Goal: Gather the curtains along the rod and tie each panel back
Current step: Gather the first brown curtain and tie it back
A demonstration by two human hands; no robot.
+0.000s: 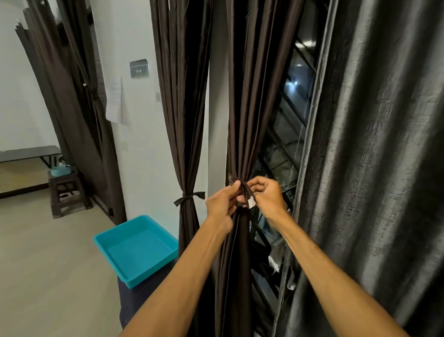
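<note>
White wall carried a dark plaque [139,68], its writing unreadable; left hand [222,202] and right hand [266,195] each pinched the tieback [242,192] round the brown curtain [242,108]

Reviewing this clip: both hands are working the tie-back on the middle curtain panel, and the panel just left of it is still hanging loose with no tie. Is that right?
Not quite. In the head view the left panel is already tied back; its knotted tie cinches it. The rest holds: the left hand and right hand are both on the tie-back around the middle panel.

Curtain rod [240,1] (above frame) unseen
</note>
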